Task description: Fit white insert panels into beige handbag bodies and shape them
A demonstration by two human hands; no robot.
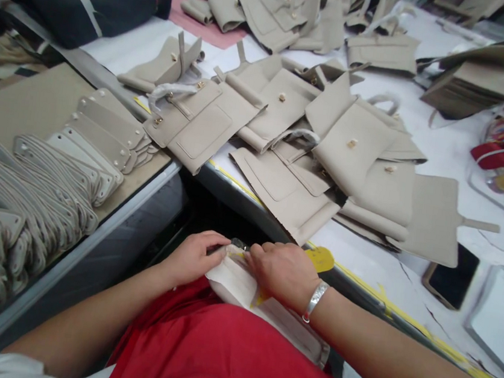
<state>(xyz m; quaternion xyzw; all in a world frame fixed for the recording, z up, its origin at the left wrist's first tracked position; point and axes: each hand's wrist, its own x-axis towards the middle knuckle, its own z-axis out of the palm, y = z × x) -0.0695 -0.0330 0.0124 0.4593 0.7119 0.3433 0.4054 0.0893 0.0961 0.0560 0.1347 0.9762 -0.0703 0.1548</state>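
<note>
we've got both the left hand (194, 258) and right hand (281, 272) pinching a pale leather piece (236, 281) over our lap, by the table (447, 156)

The head-worn camera is looking forward and down, close over the left hand (193, 259) and right hand (281, 274), facing the white worktop (445, 151).

A white table (447, 150) is carrying overlapping beige bag panels (286, 126) from its near edge to its far side, a dark phone (451, 278) is lying near its near edge, and a brown bench (24, 108) at its left is holding rows of beige tabs (53, 172).
</note>
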